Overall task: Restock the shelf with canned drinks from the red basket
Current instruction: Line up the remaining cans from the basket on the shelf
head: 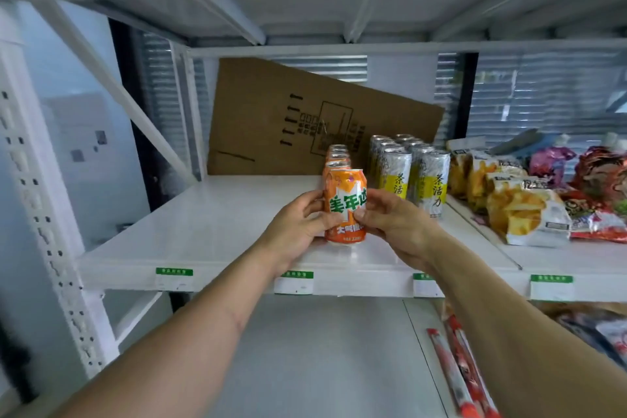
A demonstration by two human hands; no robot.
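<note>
An orange soda can (345,193) with green lettering stands upright on the white shelf (217,214), at the front of a row of like orange cans (337,154). My left hand (300,224) grips its left side and my right hand (390,220) grips its right side. Both thumbs press on the can's front. Right of the row stands a block of tall silver and yellow cans (412,170). The red basket is out of view.
A flat brown cardboard sheet (305,119) leans at the shelf's back. Snack bags (522,210) lie on the right. White shelf uprights (37,200) stand at the left. The lower shelf (322,349) holds red stick packets (454,377). Price tags (293,282) hang along the shelf edge.
</note>
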